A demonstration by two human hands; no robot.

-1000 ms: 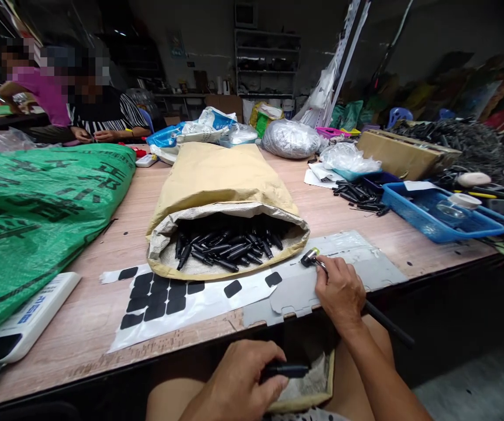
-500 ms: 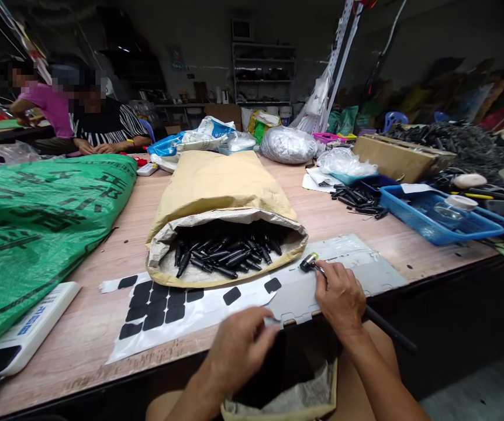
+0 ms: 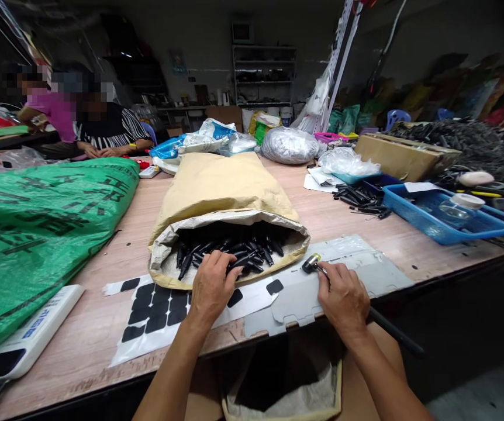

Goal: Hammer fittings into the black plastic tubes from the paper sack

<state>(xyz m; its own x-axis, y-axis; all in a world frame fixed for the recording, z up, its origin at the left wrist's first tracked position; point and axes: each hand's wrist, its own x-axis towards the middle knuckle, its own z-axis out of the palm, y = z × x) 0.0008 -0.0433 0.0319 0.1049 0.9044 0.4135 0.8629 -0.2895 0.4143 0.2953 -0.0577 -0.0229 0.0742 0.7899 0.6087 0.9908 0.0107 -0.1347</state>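
Observation:
A tan sack (image 3: 230,181) lies with its mouth towards me, and many black tube-shaped parts (image 3: 269,248) are inside it. My left hand (image 3: 212,283) is at that mouth, its fingers bent and its thumb close to them around one of the parts. To the right, my right hand (image 3: 344,295) is wrapped around a small two-faced mallet (image 3: 310,263) with a black and yellow-green head and a long black handle. The mallet head rests over a grey sheet (image 3: 357,266) at the table edge.
A white sheet (image 3: 144,351) with black square stickers lies before the sack. A second open sack (image 3: 337,386) sits on my lap. At left are a green sack (image 3: 50,216) and a white scale (image 3: 45,327); at right a blue tray (image 3: 436,225). Two people sit far left.
My left hand has gone from above the lap sack up to the black parts in the tan sack's mouth. The right hand keeps the mallet in nearly the same place.

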